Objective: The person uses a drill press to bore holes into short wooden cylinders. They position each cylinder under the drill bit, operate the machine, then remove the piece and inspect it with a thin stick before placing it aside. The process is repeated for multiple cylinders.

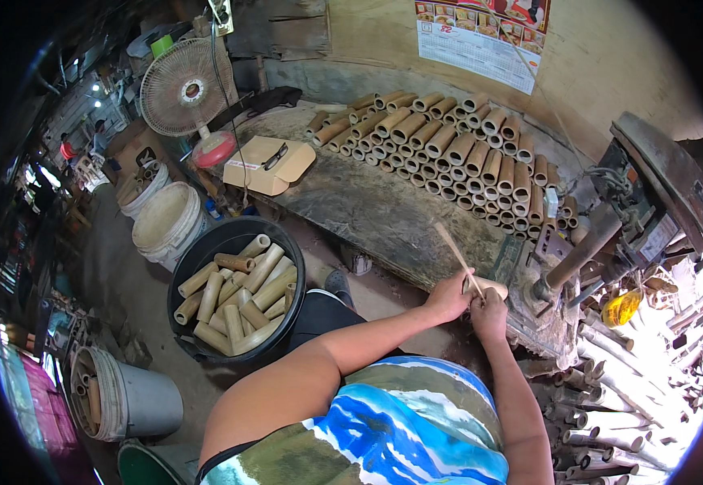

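Soft daylight fills the centre evenly; harsh glare whitens the right rim, the left dims, and fisheye bending warps dark edges.

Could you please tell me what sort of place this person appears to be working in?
Probably a small bamboo craft workshop: cut bamboo tubes are stacked on a worn workbench, more fill a black tub, and a drill press stands alongside.

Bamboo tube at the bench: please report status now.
Left hand grips thin stick. Right hand holds bamboo tube. Drill machine close on the right.
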Demonstrator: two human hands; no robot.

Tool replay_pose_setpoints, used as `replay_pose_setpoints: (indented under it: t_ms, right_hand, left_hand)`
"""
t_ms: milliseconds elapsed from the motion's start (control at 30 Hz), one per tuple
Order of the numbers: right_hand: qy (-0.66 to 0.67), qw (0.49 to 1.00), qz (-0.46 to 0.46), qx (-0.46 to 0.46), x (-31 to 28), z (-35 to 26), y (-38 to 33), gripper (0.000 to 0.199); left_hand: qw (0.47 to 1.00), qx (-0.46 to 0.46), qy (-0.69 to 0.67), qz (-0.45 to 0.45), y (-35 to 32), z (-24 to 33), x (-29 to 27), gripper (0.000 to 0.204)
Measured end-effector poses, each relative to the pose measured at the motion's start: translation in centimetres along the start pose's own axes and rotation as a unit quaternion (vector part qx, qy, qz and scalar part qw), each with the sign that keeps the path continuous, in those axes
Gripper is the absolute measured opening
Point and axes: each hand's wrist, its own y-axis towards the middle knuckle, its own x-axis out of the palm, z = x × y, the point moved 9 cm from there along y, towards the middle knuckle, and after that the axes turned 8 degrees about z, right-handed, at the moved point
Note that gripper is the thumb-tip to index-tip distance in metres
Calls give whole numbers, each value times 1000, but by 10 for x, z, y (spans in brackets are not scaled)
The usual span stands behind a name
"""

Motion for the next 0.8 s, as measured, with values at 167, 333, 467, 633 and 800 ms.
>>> replay_pose_setpoints:
  t_ms: [167, 333, 467, 633, 800]
  right_hand:
    - [-13, 1000, -13, -18, 0, -1, -5, 12]
    - [-11, 1000, -7, -24, 0, -2, -8, 12]
    - [11, 997, 25, 70, -6, 8, -6, 16]
    - [35, 993, -16, 108, -10, 14, -6, 23]
    - [43, 981, -43, 182, -3, 32, -9, 27]
  left_hand:
    - [997, 67, -2, 34, -2, 15, -8, 52]
    - [1000, 17, 23, -4, -5, 9, -5, 50]
    - [1000, 21, 9, 5, -6, 14, -8, 48]
    - [999, 40, 2, 14, -2, 11, -8, 50]
    - [999, 34, 14, -7, -1, 8, -2, 51]
